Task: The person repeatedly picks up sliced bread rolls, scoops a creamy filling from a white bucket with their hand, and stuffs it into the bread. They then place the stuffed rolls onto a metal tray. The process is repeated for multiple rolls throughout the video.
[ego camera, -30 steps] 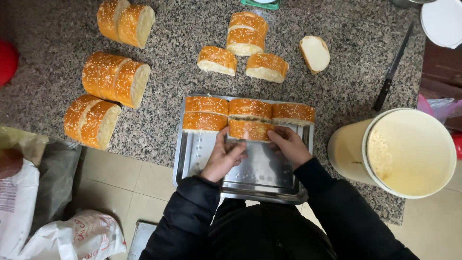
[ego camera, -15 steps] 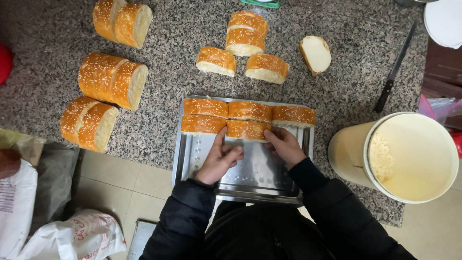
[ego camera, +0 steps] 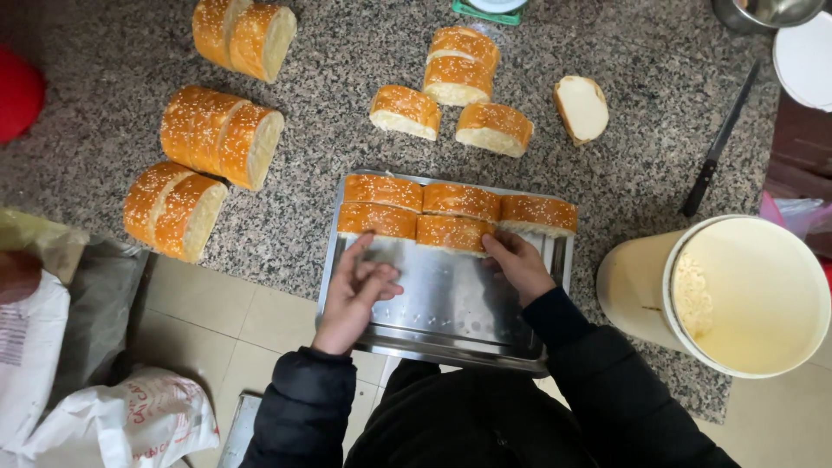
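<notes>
A steel baking tray [ego camera: 451, 303] lies on the granite counter, jutting over its front edge. Several sesame-topped bread slices [ego camera: 446, 212] fill its far end in two rows. My left hand [ego camera: 355, 290] rests open on the tray, fingertips touching the near-left slice [ego camera: 377, 219]. My right hand [ego camera: 518, 264] touches the right end of the near-middle slice [ego camera: 451, 232], fingers curled against it.
Three loose slices [ego camera: 455, 95] and one cut-side-up piece [ego camera: 581, 106] lie beyond the tray. Three larger loaf sections [ego camera: 221, 134] sit left. A black knife [ego camera: 715, 156] lies right, a cream bucket [ego camera: 737, 290] at the counter's right front. White bags [ego camera: 78, 381] on the floor left.
Both hands stayed on the tray at the near row of slices. My left hand has spread its fingers toward the near-left slice; the right hand shifted slightly right.
</notes>
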